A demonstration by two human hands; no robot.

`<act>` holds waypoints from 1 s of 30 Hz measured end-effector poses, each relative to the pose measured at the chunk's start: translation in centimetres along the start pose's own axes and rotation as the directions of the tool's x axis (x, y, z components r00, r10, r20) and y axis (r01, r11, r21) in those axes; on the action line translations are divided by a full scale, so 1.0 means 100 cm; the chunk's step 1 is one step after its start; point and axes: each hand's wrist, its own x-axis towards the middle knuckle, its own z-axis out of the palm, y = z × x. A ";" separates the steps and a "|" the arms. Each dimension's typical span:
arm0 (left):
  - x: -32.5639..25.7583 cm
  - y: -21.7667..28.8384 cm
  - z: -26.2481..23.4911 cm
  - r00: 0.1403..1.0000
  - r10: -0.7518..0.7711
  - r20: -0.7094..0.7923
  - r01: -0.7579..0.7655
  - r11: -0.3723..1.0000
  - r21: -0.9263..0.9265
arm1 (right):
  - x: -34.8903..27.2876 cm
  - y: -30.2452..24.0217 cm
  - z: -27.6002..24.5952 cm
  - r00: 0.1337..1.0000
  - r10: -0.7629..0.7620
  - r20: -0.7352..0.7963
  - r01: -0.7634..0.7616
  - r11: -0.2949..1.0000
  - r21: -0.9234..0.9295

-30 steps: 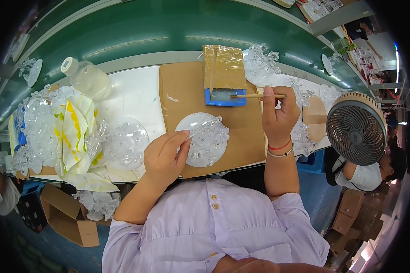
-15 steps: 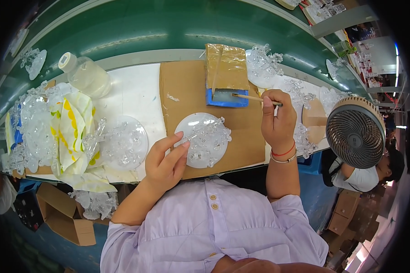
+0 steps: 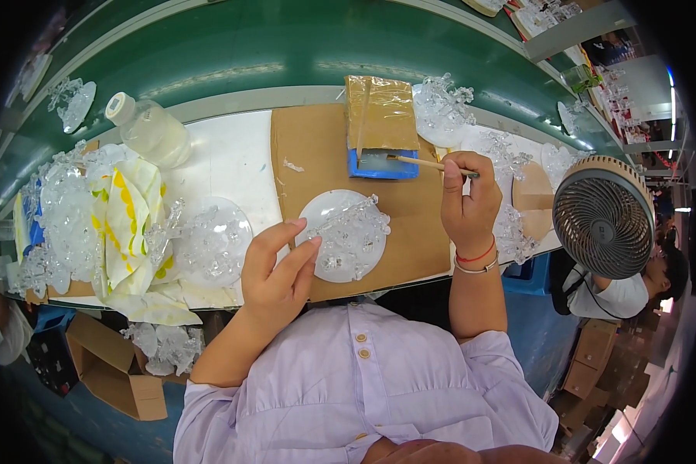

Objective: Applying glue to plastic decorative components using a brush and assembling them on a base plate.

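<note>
My right hand [image 3: 472,197] pinches a thin wooden-handled brush [image 3: 421,162]. The brush tip lies over a shallow blue tray [image 3: 398,172], partly roofed by a tape-wrapped cardboard flap [image 3: 383,116]. Directly in front of me, a round clear plastic disc [image 3: 329,213] bears a cluster of small transparent pieces [image 3: 356,240]. At the disc's left edge is my left hand [image 3: 277,271], its fingers bent and apart with nothing visible between them. Whether a fingertip touches the rim, I cannot tell.
Brown cardboard [image 3: 410,255] covers the middle of the bench. To the left are another clear disc [image 3: 216,240], a yellow-and-white cloth [image 3: 124,232], heaped clear parts [image 3: 62,216] and a capped bottle [image 3: 158,135]. A fan [image 3: 603,216] stands at right; behind it sits another person [image 3: 619,298].
My left fingers have shifted slightly left and spread a little from the disc. The brush tip has moved slightly left over the tray, still in my right hand.
</note>
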 end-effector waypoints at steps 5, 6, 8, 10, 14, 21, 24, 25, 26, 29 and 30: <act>0.012 0.001 0.007 0.999 -0.053 -0.013 0.052 0.998 -0.018 | 0.003 0.001 -0.002 0.999 0.010 0.051 -0.004 0.993 -0.118; 0.014 0.001 0.008 0.999 -0.030 -0.033 0.030 1.000 -0.001 | 0.004 -0.001 -0.005 0.999 0.025 0.031 -0.022 0.995 -0.102; 0.016 0.001 0.012 0.998 -0.058 -0.024 0.057 0.998 -0.028 | 0.002 -0.004 -0.010 0.999 0.028 -0.029 -0.030 0.998 -0.048; 0.017 0.000 0.016 0.997 -0.064 -0.043 0.061 0.997 -0.051 | -0.006 0.000 -0.014 0.993 0.030 -0.116 -0.027 0.999 0.025; 0.016 0.008 0.023 0.992 -0.126 -0.014 0.125 0.991 -0.057 | -0.032 0.001 -0.031 0.939 0.067 -0.336 0.008 0.976 0.218; 0.012 0.008 0.031 0.991 -0.127 -0.039 0.124 0.990 -0.060 | -0.102 -0.029 -0.082 0.894 -0.083 -0.440 0.177 0.968 0.177; 0.013 0.007 0.030 0.993 -0.110 -0.034 0.108 0.994 -0.032 | -0.126 -0.029 -0.086 0.945 -0.201 -0.256 0.261 0.938 0.228; 0.014 0.007 0.029 0.996 -0.081 -0.038 0.081 0.997 -0.005 | -0.131 -0.028 -0.085 0.946 -0.187 -0.264 0.250 0.941 0.228; 0.015 0.008 0.028 0.997 -0.076 -0.024 0.076 0.997 -0.003 | -0.136 -0.028 -0.082 0.965 -0.194 -0.175 0.235 0.937 0.259; 0.019 0.011 0.022 0.998 -0.050 -0.025 0.052 0.997 0.051 | -0.140 -0.027 -0.079 0.977 -0.212 -0.022 0.209 0.934 0.289; 0.018 0.012 0.021 0.999 -0.053 -0.012 0.053 0.997 0.051 | -0.140 -0.026 -0.076 0.970 -0.244 0.003 0.232 0.927 0.294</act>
